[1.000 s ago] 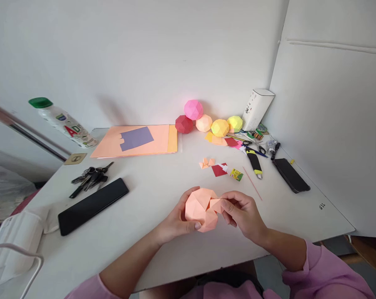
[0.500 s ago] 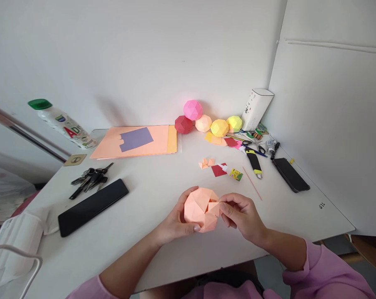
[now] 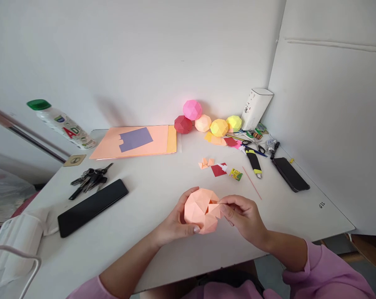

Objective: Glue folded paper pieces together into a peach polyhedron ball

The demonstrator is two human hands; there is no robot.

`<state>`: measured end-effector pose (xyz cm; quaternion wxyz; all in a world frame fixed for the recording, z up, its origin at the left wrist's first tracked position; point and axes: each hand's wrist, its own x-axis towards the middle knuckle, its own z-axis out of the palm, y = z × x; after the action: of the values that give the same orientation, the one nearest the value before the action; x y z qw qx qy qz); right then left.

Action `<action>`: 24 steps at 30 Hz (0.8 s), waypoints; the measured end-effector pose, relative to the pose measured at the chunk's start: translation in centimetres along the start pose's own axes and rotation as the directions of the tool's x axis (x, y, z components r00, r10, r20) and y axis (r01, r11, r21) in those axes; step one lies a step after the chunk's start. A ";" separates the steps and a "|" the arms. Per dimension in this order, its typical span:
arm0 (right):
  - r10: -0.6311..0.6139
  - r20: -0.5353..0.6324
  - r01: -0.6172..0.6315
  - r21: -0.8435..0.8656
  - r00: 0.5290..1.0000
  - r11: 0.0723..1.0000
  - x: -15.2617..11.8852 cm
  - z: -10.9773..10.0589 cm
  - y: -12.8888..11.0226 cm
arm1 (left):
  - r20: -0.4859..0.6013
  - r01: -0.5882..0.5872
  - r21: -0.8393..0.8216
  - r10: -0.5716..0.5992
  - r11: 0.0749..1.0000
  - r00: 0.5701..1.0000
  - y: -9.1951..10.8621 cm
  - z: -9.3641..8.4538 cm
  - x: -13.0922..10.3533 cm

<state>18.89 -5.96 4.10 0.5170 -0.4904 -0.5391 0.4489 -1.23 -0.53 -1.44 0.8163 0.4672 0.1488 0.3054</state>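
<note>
A peach faceted paper ball [image 3: 197, 209] is held above the front of the table, its right side showing a small dark gap. My left hand [image 3: 177, 222] wraps round the ball's left side, thumb at the lower front and fingers behind. With thumb and forefinger, my right hand [image 3: 242, 216] pinches a peach paper flap [image 3: 215, 209] at the ball's right side, by the gap. Beyond the ball lie small folded peach paper pieces [image 3: 205, 163], a red paper square [image 3: 219, 170] and a small yellow-green packet [image 3: 236, 174].
Several finished paper balls [image 3: 219, 127] line the wall. Peach sheets [image 3: 106, 143] lie at the back left, near a bottle [image 3: 65, 124], keys [image 3: 89, 179] and a black phone [image 3: 92, 207]. To the right are a utility knife [image 3: 254, 162], scissors [image 3: 253, 145] and a second phone [image 3: 290, 174].
Very little differs. The fingers of my right hand have shifted slightly at the flap, while my left hand keeps the ball in nearly the same place.
</note>
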 end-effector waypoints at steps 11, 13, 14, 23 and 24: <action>0.031 -0.008 -0.031 0.000 1.000 1.000 -0.1 0.1 0.0 | -0.010 0.013 -0.013 -0.013 1.000 1.000 0.2 0.2 0.0; 0.026 -0.005 -0.026 -0.016 1.000 1.000 -0.1 0.0 0.1 | -0.006 0.020 -0.023 -0.021 1.000 1.000 0.1 0.2 0.0; 0.022 -0.002 -0.022 -0.021 1.000 1.000 -0.2 0.0 0.1 | -0.005 0.023 -0.025 -0.023 0.999 1.000 0.1 0.2 0.0; 0.020 0.011 -0.020 -0.036 1.000 0.999 -0.1 0.0 -0.1 | -0.016 0.036 -0.009 -0.036 0.999 0.999 0.2 0.3 0.0; 0.022 0.015 -0.021 -0.039 1.000 0.999 -0.1 0.0 -0.2 | -0.018 0.039 -0.009 -0.039 0.999 0.999 0.2 0.3 0.0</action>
<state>18.91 -6.05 4.25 0.4983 -0.5026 -0.5464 0.4479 -1.14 -0.62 -1.11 0.8226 0.4580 0.1641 0.2943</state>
